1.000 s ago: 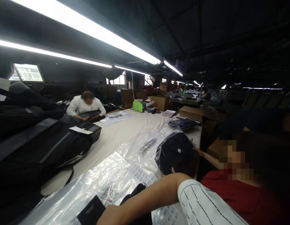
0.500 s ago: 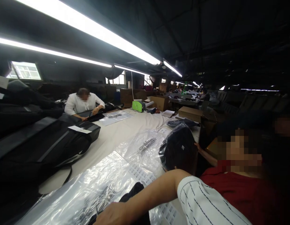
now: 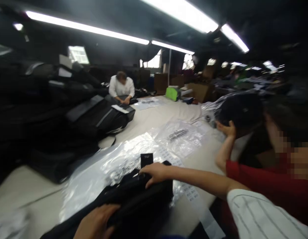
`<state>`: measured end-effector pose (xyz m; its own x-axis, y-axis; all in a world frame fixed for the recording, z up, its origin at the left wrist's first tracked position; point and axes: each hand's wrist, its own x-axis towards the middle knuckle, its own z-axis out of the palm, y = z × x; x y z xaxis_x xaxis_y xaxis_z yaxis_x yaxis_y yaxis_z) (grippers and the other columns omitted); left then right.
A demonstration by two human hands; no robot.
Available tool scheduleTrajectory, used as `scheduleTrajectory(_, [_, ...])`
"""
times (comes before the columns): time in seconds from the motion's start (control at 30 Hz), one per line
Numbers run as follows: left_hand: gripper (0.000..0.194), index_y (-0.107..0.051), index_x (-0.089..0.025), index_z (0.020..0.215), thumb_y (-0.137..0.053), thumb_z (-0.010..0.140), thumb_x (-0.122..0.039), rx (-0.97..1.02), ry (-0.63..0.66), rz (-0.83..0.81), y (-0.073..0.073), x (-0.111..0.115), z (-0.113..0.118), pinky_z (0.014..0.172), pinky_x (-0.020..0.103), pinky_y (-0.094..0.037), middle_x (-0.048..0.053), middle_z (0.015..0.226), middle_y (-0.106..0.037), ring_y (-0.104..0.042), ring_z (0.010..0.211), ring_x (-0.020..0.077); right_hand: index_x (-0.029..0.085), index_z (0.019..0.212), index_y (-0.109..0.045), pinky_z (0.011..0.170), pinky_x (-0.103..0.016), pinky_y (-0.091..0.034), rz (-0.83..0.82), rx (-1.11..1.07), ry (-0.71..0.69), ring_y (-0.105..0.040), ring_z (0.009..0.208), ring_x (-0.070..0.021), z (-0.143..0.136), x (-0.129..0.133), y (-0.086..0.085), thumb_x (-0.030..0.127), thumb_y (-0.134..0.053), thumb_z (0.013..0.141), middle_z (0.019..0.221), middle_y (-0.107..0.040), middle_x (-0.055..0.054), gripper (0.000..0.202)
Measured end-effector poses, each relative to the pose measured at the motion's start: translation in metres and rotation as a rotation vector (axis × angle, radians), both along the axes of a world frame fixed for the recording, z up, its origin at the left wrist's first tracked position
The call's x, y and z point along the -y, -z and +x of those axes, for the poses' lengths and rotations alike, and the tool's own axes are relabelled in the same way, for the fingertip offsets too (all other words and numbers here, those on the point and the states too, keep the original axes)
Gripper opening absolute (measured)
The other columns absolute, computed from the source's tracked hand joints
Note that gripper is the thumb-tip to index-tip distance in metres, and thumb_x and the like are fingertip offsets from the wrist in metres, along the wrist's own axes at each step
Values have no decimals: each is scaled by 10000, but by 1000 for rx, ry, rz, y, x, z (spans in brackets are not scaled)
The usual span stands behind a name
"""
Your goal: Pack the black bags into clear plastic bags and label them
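Note:
A black fabric bag (image 3: pixel 144 202) lies in front of me at the lower middle, over a pile of clear plastic bags (image 3: pixel 94 179). My right hand (image 3: pixel 156 172) is closed on its far upper edge, the thumb on the near side. Beside those fingers a black hang tag (image 3: pixel 146 160) stands up. My left hand (image 3: pixel 96 220) grips the bag's near left part, with fingers curled over the fabric. The view is blurred, and the bag's lower part runs out of frame.
Dark bags (image 3: pixel 101 113) are heaped at the left. A person in red (image 3: pixel 256 179) at my right lifts a dark plastic-wrapped bag (image 3: pixel 241 113). Across the table (image 3: pixel 154 116), a person in white (image 3: pixel 121 88) works near a green machine (image 3: pixel 172 93). Label sheets (image 3: pixel 190 192) lie right of the plastic.
My view has swung to the right and down. My left hand and more of the black bag have come into sight. The co-worker in red has raised the wrapped bag off the table.

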<state>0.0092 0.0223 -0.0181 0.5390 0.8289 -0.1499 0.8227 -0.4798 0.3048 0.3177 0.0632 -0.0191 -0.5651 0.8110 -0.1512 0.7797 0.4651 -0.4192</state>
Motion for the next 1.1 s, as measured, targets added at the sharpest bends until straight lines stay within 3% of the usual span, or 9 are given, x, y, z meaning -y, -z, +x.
scheduleTrajectory(0.1, [398, -659, -277, 1142, -632, 755, -193, 39, 46, 52, 0, 10, -11, 926, 399, -490, 32, 1142, -695, -632, 1039, 248, 283, 1323, -537, 991, -349, -469, 166, -176, 89, -589, 1187, -220, 7, 15, -12, 455, -614, 882, 1355, -583, -45, 479])
scheduleTrajectory(0.2, [447, -634, -253, 1148, -757, 732, -361, 49, 44, 46, 0, 7, -14, 899, 398, -488, 46, 1177, -675, -623, 1031, 261, 266, 1256, -609, 1032, -374, -456, 178, -250, -53, -573, 1200, -226, 11, 22, -13, 498, -594, 890, 1265, -641, -57, 434])
scheduleTrajectory(0.33, [699, -588, -239, 1225, -861, 609, -426, 9, 70, -22, 3, -1, -15, 927, 398, -485, 67, 1259, -640, -610, 1091, 286, 220, 1222, -642, 1030, -421, -468, 211, -121, -260, -456, 1313, -305, 10, 39, 7, 491, -756, 749, 1159, -686, -73, 557])
scheduleTrajectory(0.47, [717, -545, -241, 1286, -850, 646, -351, -3, 155, -35, 8, 0, -23, 986, 395, -460, 68, 1330, -601, -565, 1191, 275, 169, 1250, -620, 1065, -440, -425, 364, -28, -271, -445, 1318, -300, 14, 52, 25, 200, -653, 818, 1254, -641, -90, 435])
scheduleTrajectory(0.53, [700, -509, -243, 1326, -811, 696, -277, 1, 175, 41, 11, 6, -31, 996, 402, -449, 73, 1358, -578, -550, 1208, 267, 172, 1243, -622, 1025, -439, -441, 392, -18, -226, -494, 1263, -289, 16, 56, 26, 147, -598, 821, 1279, -628, -92, 423])
scheduleTrajectory(0.67, [557, -520, -198, 1316, -664, 779, -167, -6, 48, 211, 20, 13, -47, 989, 423, -448, 104, 1274, -628, -583, 1143, 278, 204, 1177, -657, 937, -376, -466, 284, -23, -168, -593, 1108, -232, 16, 55, 24, 178, -579, 842, 1215, -666, -63, 345])
scheduleTrajectory(0.9, [355, -628, -263, 1154, -521, 831, -161, -6, 30, 89, 17, -4, -60, 863, 329, -512, 21, 1064, -704, -652, 972, 209, 275, 975, -727, 847, -293, -488, 89, -41, -144, -645, 982, -186, 17, 22, 13, 277, -585, 867, 1075, -705, 11, 179])
scheduleTrajectory(1.03, [358, -567, -217, 1224, -558, 867, -193, 142, -31, 361, 16, 13, -64, 1049, 424, -435, 92, 1266, -605, -541, 1201, 258, 259, 1268, -609, 1027, -435, -435, 318, -85, -78, -526, 1232, -282, 20, 36, 10, 293, -631, 846, 1321, -598, -57, 423])
scheduleTrajectory(1.1, [523, -479, -212, 1335, -640, 839, -254, 108, -88, 473, 17, 19, -66, 1122, 541, -336, 144, 1442, -455, -399, 1349, 336, 241, 1426, -448, 1115, -510, -340, 403, -63, -62, -402, 1357, -322, 18, 45, 12, 276, -663, 816, 1479, -452, -88, 649])
